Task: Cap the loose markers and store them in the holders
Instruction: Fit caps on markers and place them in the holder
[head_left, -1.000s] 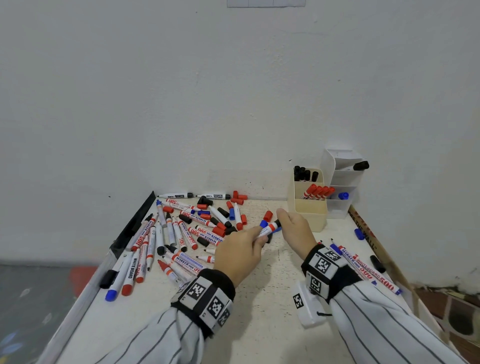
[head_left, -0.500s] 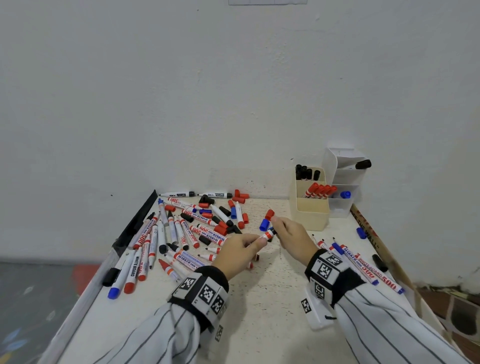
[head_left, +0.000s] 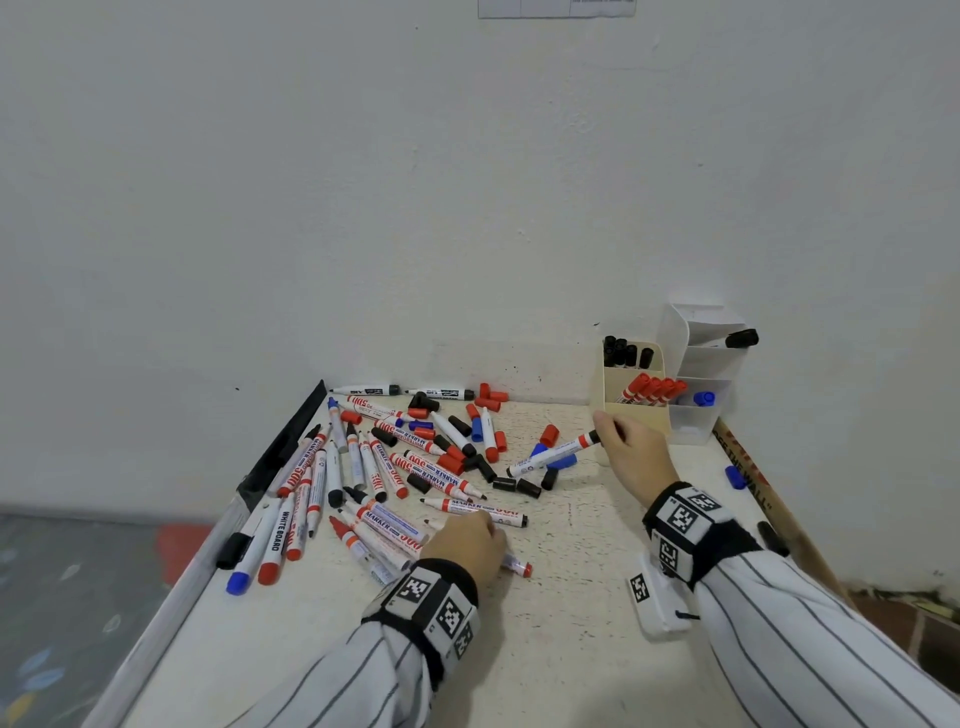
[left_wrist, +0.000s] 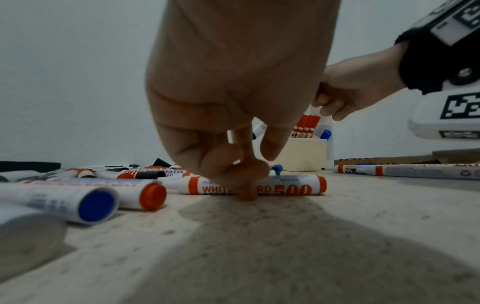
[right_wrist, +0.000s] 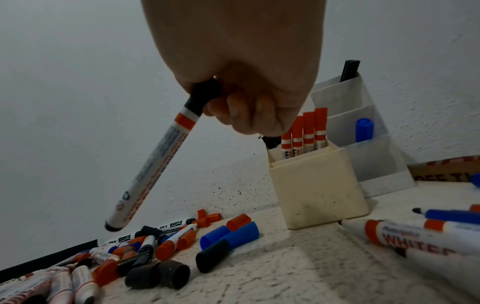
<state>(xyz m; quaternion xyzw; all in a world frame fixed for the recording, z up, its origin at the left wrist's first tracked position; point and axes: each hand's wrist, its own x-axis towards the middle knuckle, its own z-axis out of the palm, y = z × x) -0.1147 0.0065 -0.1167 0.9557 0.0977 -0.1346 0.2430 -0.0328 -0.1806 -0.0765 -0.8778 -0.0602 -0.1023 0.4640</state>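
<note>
My right hand (head_left: 615, 434) grips a black-capped marker (head_left: 550, 457) by its cap and holds it slanted above the table, just left of the cream holder (head_left: 636, 413). In the right wrist view the marker (right_wrist: 155, 162) hangs down to the left from my curled fingers (right_wrist: 244, 111). The cream holder (right_wrist: 319, 189) has red-capped markers and black-capped ones in it. Behind it stands a white tiered holder (head_left: 701, 364). My left hand (head_left: 483, 527) is down on the table, thumb and fingertips (left_wrist: 249, 176) pinching a lying red-banded marker (left_wrist: 293, 185), whose red end (head_left: 522, 567) shows beside the hand.
Many loose markers (head_left: 363, 467) and red, black and blue caps (head_left: 519, 486) lie across the table's left and middle. A printed cardboard strip (head_left: 753, 488) runs along the right edge. A black strip (head_left: 291, 441) lines the left edge. The wall is close behind the holders.
Both hands held one marker together at the middle. The left hand let go and dropped onto another marker on the table, and the right carried the capped marker up and right toward the cream holder.
</note>
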